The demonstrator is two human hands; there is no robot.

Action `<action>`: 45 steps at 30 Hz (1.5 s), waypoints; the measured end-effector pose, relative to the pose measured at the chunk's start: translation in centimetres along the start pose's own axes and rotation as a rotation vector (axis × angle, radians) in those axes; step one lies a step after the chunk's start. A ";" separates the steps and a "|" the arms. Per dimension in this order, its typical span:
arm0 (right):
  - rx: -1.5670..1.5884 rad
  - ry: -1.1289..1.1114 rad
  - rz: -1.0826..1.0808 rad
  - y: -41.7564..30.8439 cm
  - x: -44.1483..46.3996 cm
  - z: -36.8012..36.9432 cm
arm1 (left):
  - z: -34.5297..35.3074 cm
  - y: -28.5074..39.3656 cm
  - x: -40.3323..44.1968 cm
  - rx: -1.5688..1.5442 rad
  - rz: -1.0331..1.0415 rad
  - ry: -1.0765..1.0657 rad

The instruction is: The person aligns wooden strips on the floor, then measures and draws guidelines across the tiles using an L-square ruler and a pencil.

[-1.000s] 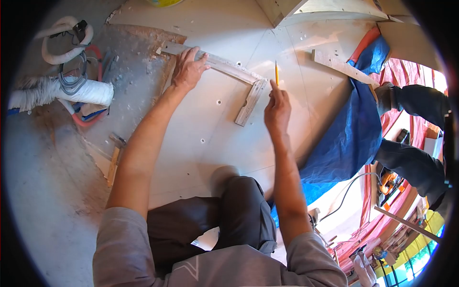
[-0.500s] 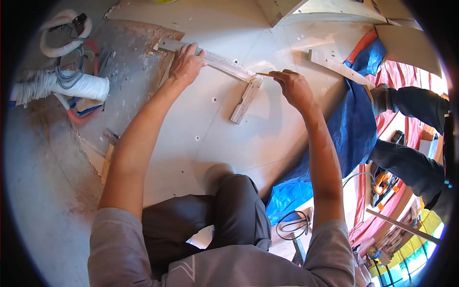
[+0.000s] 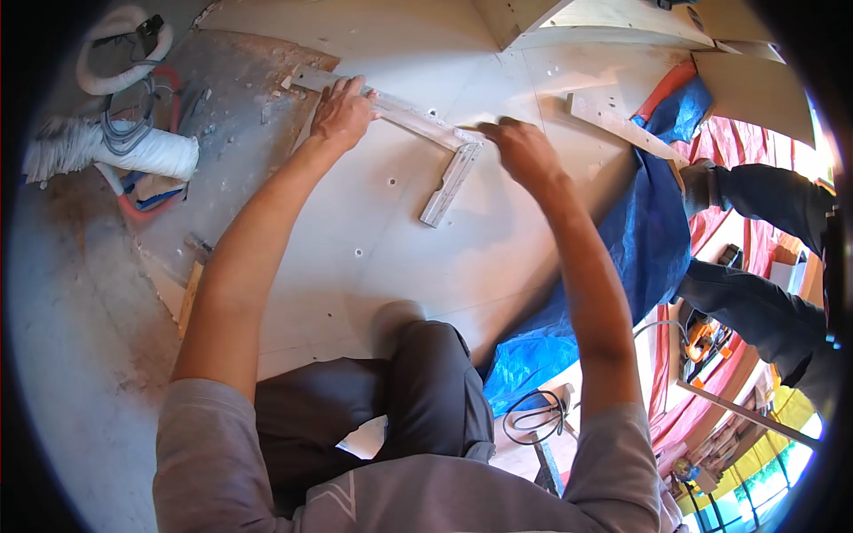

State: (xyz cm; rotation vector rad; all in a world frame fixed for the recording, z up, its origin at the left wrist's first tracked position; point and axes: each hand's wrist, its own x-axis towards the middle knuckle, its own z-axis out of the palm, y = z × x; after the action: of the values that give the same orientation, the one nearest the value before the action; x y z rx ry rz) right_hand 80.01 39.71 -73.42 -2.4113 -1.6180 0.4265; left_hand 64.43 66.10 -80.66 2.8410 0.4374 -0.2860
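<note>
A metal carpenter's square (image 3: 413,123) lies flat on the pale board (image 3: 355,222), its long blade running to the upper left and its short stock (image 3: 451,185) pointing down toward me. My left hand (image 3: 345,114) grips the long blade near its far left part, fingers over it and pressing it to the board. In my right hand (image 3: 524,149) is a thin yellow pencil (image 3: 471,128), pinched in closed fingers. Its tip is by the outer corner of the square, slightly smeared by motion; whether it touches the board I cannot tell.
White wrapped pipe (image 3: 115,151) and coiled hoses stand at the left. A wooden strip (image 3: 622,129) lies right of my right hand. Blue tarp (image 3: 644,235) covers the board's right edge. Another person's legs (image 3: 755,298) are at the far right, near tools and cables.
My right hand has moved slightly left and up with the pencil, closer to the square's corner. My left hand keeps its hold on the blade. The whole view has shifted a little.
</note>
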 end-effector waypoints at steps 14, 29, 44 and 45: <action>-0.068 -0.069 -0.029 -0.4 0.8 -0.7 | -1.3 0.1 -0.5 0.021 0.014 0.022; 0.379 0.489 0.910 -12.3 -2.9 9.9 | -10.4 1.7 -10.6 0.027 0.060 -0.101; 1.794 0.220 1.209 -12.4 -42.4 2.1 | -5.7 0.1 -48.4 -0.568 -0.424 0.038; 1.669 0.179 1.215 -14.1 -45.1 0.3 | -4.0 -0.6 -51.4 -0.615 -0.432 0.019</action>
State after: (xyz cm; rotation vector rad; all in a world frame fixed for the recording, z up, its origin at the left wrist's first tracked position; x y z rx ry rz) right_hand 51.61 3.26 -63.50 -1.4736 0.5617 1.0372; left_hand 16.76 53.98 -65.17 2.1340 0.9564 -0.1620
